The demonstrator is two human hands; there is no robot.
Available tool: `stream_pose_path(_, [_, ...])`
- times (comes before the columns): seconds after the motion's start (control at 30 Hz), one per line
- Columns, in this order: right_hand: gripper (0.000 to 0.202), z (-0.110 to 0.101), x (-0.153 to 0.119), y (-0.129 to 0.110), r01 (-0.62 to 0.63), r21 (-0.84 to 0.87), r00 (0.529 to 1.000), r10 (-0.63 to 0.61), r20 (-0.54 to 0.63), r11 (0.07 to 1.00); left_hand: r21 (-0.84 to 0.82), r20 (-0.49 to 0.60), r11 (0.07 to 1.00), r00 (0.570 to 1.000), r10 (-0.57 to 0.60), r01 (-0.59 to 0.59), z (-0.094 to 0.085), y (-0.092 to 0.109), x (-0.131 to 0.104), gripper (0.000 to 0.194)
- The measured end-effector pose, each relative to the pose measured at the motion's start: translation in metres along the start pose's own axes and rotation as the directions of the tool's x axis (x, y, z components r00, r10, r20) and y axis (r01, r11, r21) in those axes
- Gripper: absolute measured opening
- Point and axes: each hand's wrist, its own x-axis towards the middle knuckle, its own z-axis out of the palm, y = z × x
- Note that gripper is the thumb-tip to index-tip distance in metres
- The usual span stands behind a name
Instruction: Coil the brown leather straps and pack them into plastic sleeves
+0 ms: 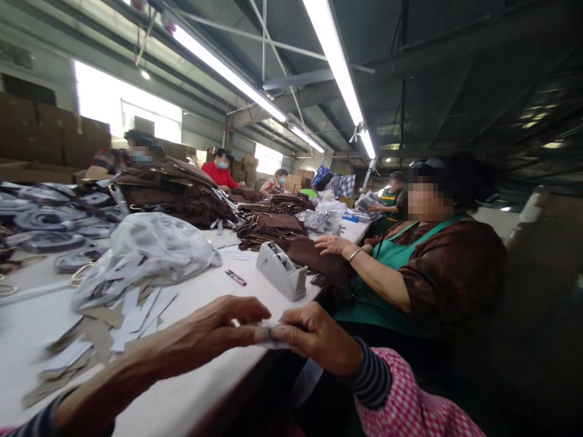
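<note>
At the table's near edge my left hand point(228, 325) and my right hand point(316, 337) meet. Pinched between their thumbs and fingers is a small whitish roll point(276, 345), mostly covered by the fingertips. Both hands are closed on it. A pale grey strap point(307, 381) hangs below my right hand; I cannot tell if it joins the roll. Just beyond the hands stands a grey tape dispenser point(277, 273). Pink-handled thread snips point(235, 277) lie to its left.
Left on the white table point(182, 388) are paper and card strips point(136, 315), a translucent plastic bag point(155, 249) and coiled grey straps point(39, 215). Brown fabric piles point(273, 227) fill the middle. A co-worker in a green apron point(392, 279) sits close on the right, handling brown fabric.
</note>
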Motion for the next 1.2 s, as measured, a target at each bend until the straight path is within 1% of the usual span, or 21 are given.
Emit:
stream_pose_path(0.03, [0.050, -0.001, 0.004, -0.001, 0.003, -0.021, 1.000, -0.002, 0.027, 1.000, 0.018, 0.107, 1.000, 0.994, 0.000, -0.002, 0.000, -0.008, 0.002, 0.032])
stream_pose_path(0.07, [0.051, -0.003, 0.009, -0.001, 0.001, -0.036, 0.999, 0.001, 0.045, 0.999, 0.019, 0.185, 1.000, 0.983, -0.003, 0.000, -0.002, -0.015, 0.004, 0.033])
stream_pose_path(0.1, [0.051, -0.006, 0.013, -0.002, -0.007, -0.044, 0.998, 0.010, 0.062, 0.999, 0.003, 0.224, 1.000, 0.975, -0.011, 0.010, -0.003, -0.021, 0.006, 0.034])
stream_pose_path(0.2, [0.052, -0.014, 0.024, -0.003, -0.023, -0.038, 0.993, 0.027, 0.114, 0.999, -0.061, 0.193, 0.997, 0.981, -0.029, 0.041, -0.010, -0.029, 0.010, 0.036])
stream_pose_path(0.3, [0.051, -0.015, 0.034, -0.006, -0.016, 0.003, 0.989, 0.016, 0.147, 1.000, -0.126, 0.184, 0.990, 0.982, -0.040, 0.064, -0.017, -0.025, 0.009, 0.038])
stream_pose_path(0.4, [0.049, -0.012, 0.042, -0.010, -0.002, 0.051, 0.991, -0.005, 0.131, 0.999, -0.187, 0.179, 0.979, 0.983, -0.050, 0.084, -0.022, -0.020, 0.006, 0.042])
stream_pose_path(0.43, [0.049, -0.012, 0.043, -0.010, 0.003, 0.058, 0.992, -0.010, 0.126, 0.998, -0.172, 0.165, 0.982, 0.985, -0.047, 0.075, -0.023, -0.019, 0.006, 0.043])
stream_pose_path(0.5, [0.048, -0.012, 0.044, -0.009, -0.017, 0.063, 0.990, 0.008, 0.143, 0.998, -0.080, 0.115, 0.996, 0.993, -0.018, 0.027, -0.028, -0.017, 0.005, 0.042])
stream_pose_path(0.6, [0.046, -0.016, 0.041, -0.002, -0.104, 0.108, 0.978, 0.082, 0.190, 0.989, 0.097, 0.044, 0.994, 0.998, 0.046, -0.050, -0.040, -0.013, 0.003, 0.040])
stream_pose_path(0.67, [0.047, -0.018, 0.038, 0.005, -0.148, 0.153, 0.978, 0.122, 0.172, 0.977, 0.157, 0.022, 0.986, 0.998, 0.054, -0.057, -0.048, -0.009, 0.000, 0.036])
stream_pose_path(0.8, [0.048, -0.013, 0.035, 0.009, -0.154, 0.191, 0.986, 0.136, 0.101, 0.969, 0.207, -0.005, 0.978, 1.000, 0.029, -0.027, -0.059, -0.003, -0.005, 0.030])
stream_pose_path(0.9, [0.046, -0.006, 0.038, 0.005, -0.130, 0.215, 0.991, 0.120, 0.059, 0.968, 0.224, -0.005, 0.973, 0.999, 0.050, -0.048, -0.060, -0.001, -0.006, 0.036])
stream_pose_path(1.0, [0.046, -0.002, 0.044, 0.001, -0.102, 0.199, 0.995, 0.096, 0.039, 0.975, 0.225, -0.010, 0.973, 0.999, 0.049, -0.045, -0.056, 0.000, -0.006, 0.039])
stream_pose_path(1.13, [0.045, 0.002, 0.050, 0.001, -0.059, 0.180, 0.998, 0.059, 0.005, 0.982, 0.168, 0.006, 0.984, 0.998, 0.059, -0.059, -0.048, -0.002, -0.001, 0.043])
stream_pose_path(1.2, [0.044, 0.001, 0.050, -0.001, -0.020, 0.158, 1.000, 0.022, -0.010, 0.987, 0.151, 0.021, 0.986, 0.998, 0.065, -0.067, -0.045, -0.004, 0.000, 0.045])
